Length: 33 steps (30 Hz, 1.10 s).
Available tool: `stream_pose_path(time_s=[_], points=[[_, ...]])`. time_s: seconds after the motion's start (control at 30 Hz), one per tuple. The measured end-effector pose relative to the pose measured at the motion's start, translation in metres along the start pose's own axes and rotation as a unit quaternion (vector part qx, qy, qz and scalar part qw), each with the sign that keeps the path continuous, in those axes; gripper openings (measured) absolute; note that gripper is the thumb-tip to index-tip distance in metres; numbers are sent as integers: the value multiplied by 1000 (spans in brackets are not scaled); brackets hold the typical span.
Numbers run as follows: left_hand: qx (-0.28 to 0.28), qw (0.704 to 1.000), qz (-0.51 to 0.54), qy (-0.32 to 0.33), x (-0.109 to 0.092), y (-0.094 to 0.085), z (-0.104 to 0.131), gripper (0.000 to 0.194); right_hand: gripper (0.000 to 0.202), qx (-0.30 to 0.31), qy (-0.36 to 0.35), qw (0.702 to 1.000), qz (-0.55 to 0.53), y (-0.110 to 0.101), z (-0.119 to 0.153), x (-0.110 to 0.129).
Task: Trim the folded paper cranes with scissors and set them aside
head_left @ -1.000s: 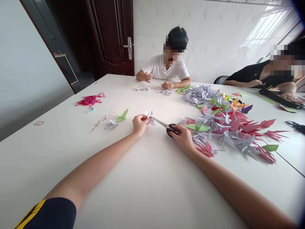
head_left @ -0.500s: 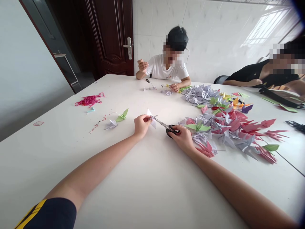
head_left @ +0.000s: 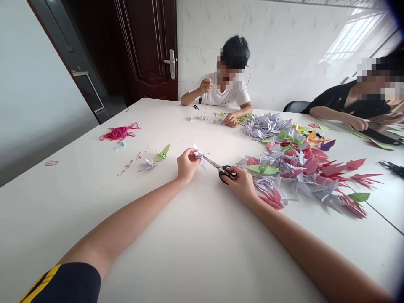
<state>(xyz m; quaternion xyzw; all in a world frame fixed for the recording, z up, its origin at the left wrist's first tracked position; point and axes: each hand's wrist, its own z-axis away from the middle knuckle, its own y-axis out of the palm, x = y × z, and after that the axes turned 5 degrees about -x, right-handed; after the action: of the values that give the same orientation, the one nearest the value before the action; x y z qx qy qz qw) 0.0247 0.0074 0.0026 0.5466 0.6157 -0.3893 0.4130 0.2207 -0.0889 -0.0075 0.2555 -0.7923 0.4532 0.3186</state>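
Between the fingertips of my left hand (head_left: 187, 165) is a pale folded paper crane (head_left: 202, 161). My right hand (head_left: 242, 182) grips black-handled scissors (head_left: 217, 166), whose blade tips reach the crane's middle. Whether the blades are parted there is too small to tell. To the left, a green paper crane (head_left: 162, 153) and a pale one (head_left: 147, 165) lie on the table. A large pile of pink, pale and green cranes (head_left: 303, 162) spreads just right of my right hand.
Pink thread (head_left: 118, 133) lies tangled at the left of the white table (head_left: 158, 252), near a small light blue piece (head_left: 120, 145). Across the table sits a person in white (head_left: 227, 88); another in black (head_left: 337, 99) sits at the right.
The crane and my left fingers have shifted very slightly. The person across has moved a raised hand to the right, and the person in black now has both hands together over the table.
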Motion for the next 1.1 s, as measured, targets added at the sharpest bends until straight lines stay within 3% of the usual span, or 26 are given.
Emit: stream_pose_path(time_s=[1.1], points=[[-8, 999, -25, 37, 0, -1, -1, 23, 19, -22, -11, 1000, 3, 1, 0, -2]])
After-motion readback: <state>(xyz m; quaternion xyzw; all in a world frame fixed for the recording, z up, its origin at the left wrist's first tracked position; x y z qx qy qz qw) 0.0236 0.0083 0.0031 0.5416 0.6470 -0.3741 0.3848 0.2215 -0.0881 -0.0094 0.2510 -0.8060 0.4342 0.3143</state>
